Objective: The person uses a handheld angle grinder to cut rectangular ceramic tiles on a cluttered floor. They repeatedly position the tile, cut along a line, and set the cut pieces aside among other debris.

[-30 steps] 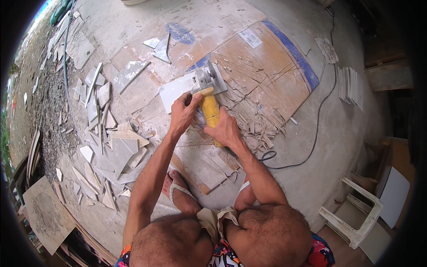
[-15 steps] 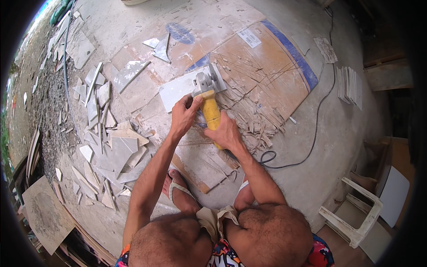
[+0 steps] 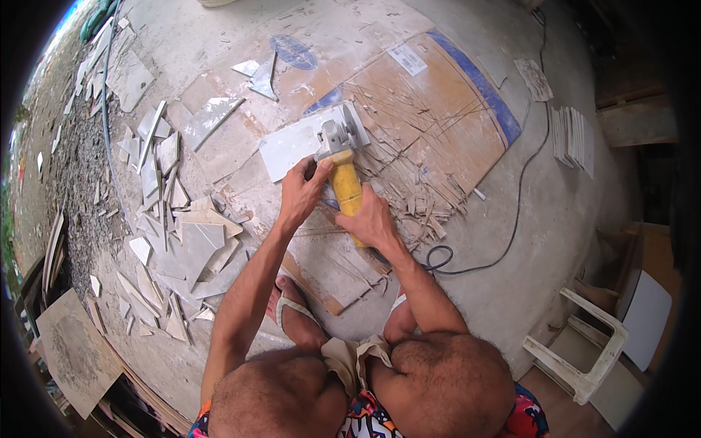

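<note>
A yellow and grey angle grinder [image 3: 345, 181] is held in both my hands over a piece of white tile [image 3: 286, 152]. My right hand [image 3: 371, 217] wraps round the yellow body near its rear end. My left hand [image 3: 301, 191] grips the front beside the grey gear head, its thumb along the top. The cutting disc [image 3: 351, 119] stands on edge at the tile's right part; whether it touches the tile is hard to tell. Beneath the tile lies a dusty flattened cardboard sheet [image 3: 438, 102] with blue print.
Broken tile pieces [image 3: 201, 248] are heaped on the left. Thin offcuts [image 3: 431, 212] litter the cardboard to the right of the grinder. A black power cord [image 3: 517, 219] loops over the concrete floor. Stacked tile strips [image 3: 572, 139] and an overturned white stool [image 3: 584, 350] are at the right.
Almost nothing differs. The view has shifted very slightly, and the grinder stays in both hands over the same white tile.
</note>
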Tool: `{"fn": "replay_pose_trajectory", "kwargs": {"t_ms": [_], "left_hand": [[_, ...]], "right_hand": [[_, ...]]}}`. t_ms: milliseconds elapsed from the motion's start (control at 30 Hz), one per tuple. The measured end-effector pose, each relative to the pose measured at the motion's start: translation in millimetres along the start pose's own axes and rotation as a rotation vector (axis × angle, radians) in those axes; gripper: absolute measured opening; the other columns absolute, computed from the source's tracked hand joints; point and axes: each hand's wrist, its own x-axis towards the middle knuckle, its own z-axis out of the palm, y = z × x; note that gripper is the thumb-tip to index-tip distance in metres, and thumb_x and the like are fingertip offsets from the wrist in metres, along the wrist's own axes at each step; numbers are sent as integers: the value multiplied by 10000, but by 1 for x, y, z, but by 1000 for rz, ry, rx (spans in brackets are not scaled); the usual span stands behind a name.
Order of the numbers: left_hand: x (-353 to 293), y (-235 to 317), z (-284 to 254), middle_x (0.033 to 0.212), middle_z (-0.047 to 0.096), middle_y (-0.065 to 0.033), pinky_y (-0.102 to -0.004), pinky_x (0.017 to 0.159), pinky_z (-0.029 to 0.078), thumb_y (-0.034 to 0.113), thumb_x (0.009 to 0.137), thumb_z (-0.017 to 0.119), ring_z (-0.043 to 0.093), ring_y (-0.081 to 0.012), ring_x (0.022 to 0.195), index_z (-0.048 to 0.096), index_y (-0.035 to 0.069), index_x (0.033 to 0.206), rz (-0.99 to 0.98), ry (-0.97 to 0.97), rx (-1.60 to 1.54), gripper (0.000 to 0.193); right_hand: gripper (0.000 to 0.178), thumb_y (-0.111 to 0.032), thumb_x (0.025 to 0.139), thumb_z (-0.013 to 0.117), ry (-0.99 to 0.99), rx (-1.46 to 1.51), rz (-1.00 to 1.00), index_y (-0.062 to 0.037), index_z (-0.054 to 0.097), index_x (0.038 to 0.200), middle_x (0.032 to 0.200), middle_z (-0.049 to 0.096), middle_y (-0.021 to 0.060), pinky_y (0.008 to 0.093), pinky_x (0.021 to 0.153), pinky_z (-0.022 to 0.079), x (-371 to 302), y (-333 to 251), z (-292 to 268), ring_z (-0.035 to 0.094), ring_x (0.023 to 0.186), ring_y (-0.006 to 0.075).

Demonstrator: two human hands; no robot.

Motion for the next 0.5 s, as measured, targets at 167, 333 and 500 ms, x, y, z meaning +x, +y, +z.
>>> {"fn": "replay_pose_trajectory", "kwargs": {"t_ms": [167,333,500], "left_hand": [[-3,-2,2,1051,788,-139,-314,848,573,475,1047,722,701,-140,947,704,-106,1257,3,-7,-54,618],[-7,-5,4,1031,783,-133,-312,835,568,485,1046,720,691,-137,929,706,-100,1247,3,-14,-53,618],[-10,-9,6,1000,774,-121,-312,814,561,488,1047,712,675,-136,897,705,-95,1241,0,-12,-49,615]], "right_hand": [[606,-303,754,841,6,-7,-4,79,559,1130,974,726,354,546,848,600,-2,3,2,738,951,523],[631,-313,750,854,-6,-19,-2,84,555,1140,981,728,355,543,847,606,-6,4,0,740,953,526],[635,-310,752,853,-15,-35,8,88,549,1142,987,726,360,547,848,605,-11,5,-2,736,957,534]]}}
